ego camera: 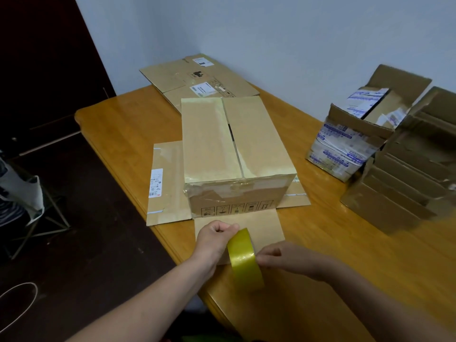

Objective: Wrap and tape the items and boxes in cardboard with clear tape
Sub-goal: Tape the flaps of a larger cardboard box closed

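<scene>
Roll [243, 257] of clear, yellowish tape is up off the tabletop [123, 134] at the near edge, between both hands. Left hand [214, 239] grips it at the top, fingers curled. Right hand [281, 259] pinches at its right edge; my guess is I'm hunting for the tape end. Can't see a free end.

Just beyond the roll: box [232, 149] stands on an opened-out cardboard sheet [167, 183]. The flaps lie flat to its left, right and front. The front flap runs under my hands. The box top seam is already taped and glossy; the near face has wrinkled tape.

Step, as I read it: start a strip, then fold the sheet up around the box. The flaps aren't up yet, so the wrap is barely begun.

Risks:
- The tape end splits or tears narrow if I peel at an angle.
- The strip folds back on itself, since nothing holds it taut.
- No hand is on the box or sheet, so pulling tape could shift the sheet, and the flaps would fold up skewed.
- The roll is over the table edge, so a slip drops it to the floor.

Farther out: flat cardboard [197, 77] at the back by the wall, an open carton [345, 144] of printed packs at right, and a stack [407, 174] of cardboard beside it.
</scene>
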